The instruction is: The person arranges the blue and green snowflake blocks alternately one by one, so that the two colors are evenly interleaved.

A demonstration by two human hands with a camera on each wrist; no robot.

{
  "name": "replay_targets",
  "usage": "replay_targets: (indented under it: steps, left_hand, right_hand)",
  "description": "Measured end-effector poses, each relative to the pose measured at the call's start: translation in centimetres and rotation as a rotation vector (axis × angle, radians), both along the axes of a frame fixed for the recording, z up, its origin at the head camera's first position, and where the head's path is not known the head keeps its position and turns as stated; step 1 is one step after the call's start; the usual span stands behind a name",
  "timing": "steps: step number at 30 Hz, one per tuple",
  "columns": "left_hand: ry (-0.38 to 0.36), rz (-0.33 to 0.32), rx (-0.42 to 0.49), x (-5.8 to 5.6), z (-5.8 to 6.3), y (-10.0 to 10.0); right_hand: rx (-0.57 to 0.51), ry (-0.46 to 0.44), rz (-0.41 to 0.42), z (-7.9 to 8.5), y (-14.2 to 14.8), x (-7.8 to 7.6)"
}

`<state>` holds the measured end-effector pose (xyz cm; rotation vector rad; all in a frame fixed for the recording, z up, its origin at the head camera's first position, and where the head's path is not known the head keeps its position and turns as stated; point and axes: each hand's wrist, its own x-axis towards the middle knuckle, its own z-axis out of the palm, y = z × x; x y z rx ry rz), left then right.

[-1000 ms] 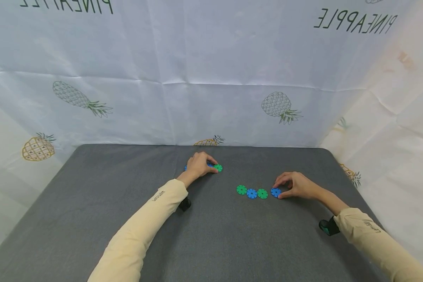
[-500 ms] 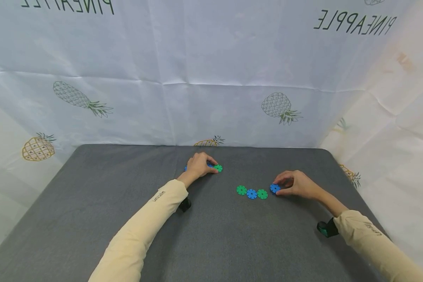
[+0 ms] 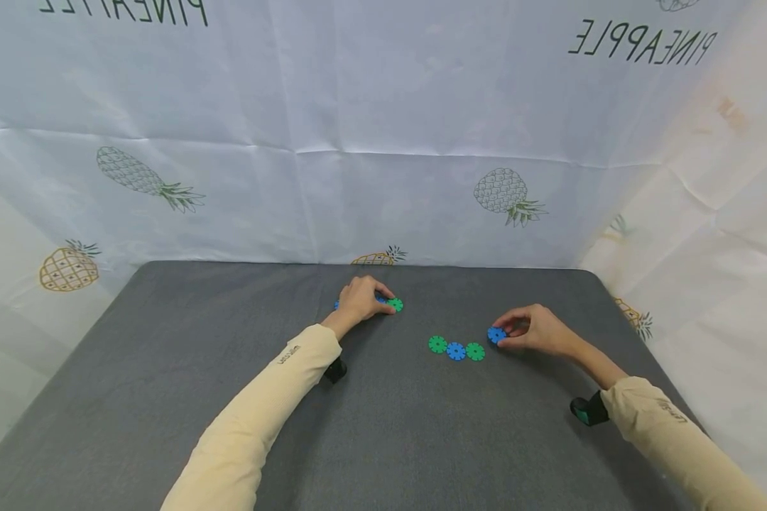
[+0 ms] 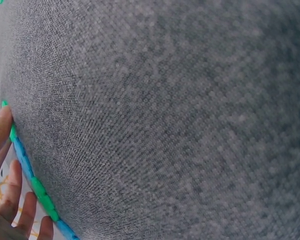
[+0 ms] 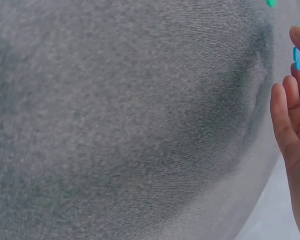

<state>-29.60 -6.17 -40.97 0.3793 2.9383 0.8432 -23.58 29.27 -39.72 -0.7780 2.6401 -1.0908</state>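
Note:
My right hand [image 3: 540,331] pinches a notched blue plastic disc [image 3: 496,335] between thumb and fingers. In the right wrist view this blue disc [image 5: 299,58] shows at the right edge, apart from the table. Toward the back of the table, my left hand [image 3: 358,299] grips a green notched disc [image 3: 395,304] by its edges. That disc ends a joined row of blue and green discs, mostly hidden under the hand; the left wrist view shows a green disc [image 4: 43,197] further along it. Between the hands lies a short chain: green disc [image 3: 437,344], blue disc [image 3: 456,351], green disc [image 3: 476,352].
A grey cloth-covered table [image 3: 383,433] spreads beneath both arms. Behind it hangs a white curtain [image 3: 383,199] printed with pineapples, which also runs along both sides. Dark wrist cameras sit under both cuffs.
My right hand has lifted the blue disc and carried it slightly away from me and to the left. The left hand and the short chain stay where they were.

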Motion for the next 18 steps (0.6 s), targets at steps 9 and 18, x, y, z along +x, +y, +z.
replay_targets:
  steps: [9,18]
  left_hand:
    - [-0.011,0.002,-0.023,-0.2,0.0,0.1]
    - [-0.018,-0.001,-0.025,-0.1,-0.1,0.0]
  right_hand:
    - [-0.035,0.005,-0.033,0.0,-0.7,-0.3]
    - [-0.124,-0.05,-0.083,-0.3,-1.8,-0.8]
